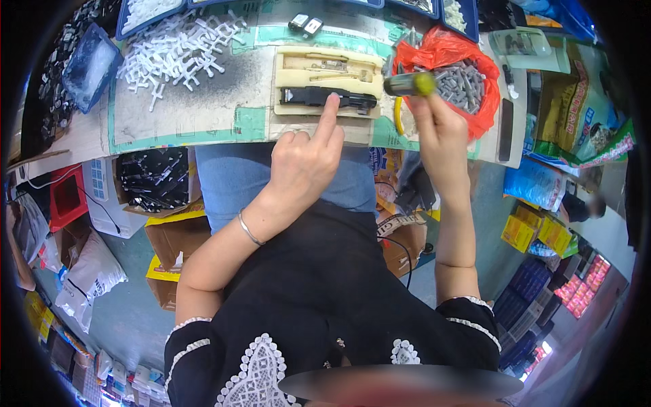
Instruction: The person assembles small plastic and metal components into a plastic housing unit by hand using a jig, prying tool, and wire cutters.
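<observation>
White plastic pieces (pixel 173 57) litter the counter (pixel 203 115); a black part (pixel 305 96) sits in a cream fixture (pixel 329 79), under the left hand (pixel 306 159)'s extended index fingertip, other fingers curled; the right hand (pixel 442 129) grips a cylindrical tool (pixel 403 85) beside a red bag (pixel 437 46).

From my remote view, the cream fixture (pixel 325 83) at top centre looks matt, its black part (pixel 312 97) smooth, faintly shiny plastic. Upper right, the red bag (pixel 441 44) is thin, crinkled, glossy plastic; left of centre, the bangle (pixel 248 229) is polished metal.
</observation>
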`<move>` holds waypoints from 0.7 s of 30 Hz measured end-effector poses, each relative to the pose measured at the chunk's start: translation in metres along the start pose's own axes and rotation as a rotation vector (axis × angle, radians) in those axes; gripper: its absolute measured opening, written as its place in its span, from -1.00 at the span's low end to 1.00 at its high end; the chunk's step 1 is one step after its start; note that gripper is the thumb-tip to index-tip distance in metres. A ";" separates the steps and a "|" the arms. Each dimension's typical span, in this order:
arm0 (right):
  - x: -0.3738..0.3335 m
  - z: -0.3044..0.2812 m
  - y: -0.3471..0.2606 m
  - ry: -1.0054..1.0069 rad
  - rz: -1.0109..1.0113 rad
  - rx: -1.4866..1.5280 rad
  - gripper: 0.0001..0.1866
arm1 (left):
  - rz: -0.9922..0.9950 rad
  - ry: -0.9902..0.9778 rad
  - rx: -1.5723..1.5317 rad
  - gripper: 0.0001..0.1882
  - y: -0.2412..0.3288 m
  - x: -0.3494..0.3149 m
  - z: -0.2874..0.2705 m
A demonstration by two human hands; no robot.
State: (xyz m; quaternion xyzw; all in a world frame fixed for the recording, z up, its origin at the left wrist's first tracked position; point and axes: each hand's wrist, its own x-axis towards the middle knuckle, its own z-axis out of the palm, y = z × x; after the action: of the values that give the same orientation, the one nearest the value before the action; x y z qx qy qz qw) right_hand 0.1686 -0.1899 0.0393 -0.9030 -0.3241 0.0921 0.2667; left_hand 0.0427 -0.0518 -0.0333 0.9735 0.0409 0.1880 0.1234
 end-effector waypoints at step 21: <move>0.026 0.035 -0.034 -0.061 -0.396 0.085 -0.72 | 0.000 -0.049 0.171 -0.88 0.015 -0.015 0.012</move>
State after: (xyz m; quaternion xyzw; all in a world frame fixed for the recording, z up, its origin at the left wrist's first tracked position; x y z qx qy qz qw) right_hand 0.1588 -0.1364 0.0287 -0.8064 -0.4990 0.0786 0.3075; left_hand 0.0339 -0.0711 -0.0459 0.9848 0.0536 0.1599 0.0406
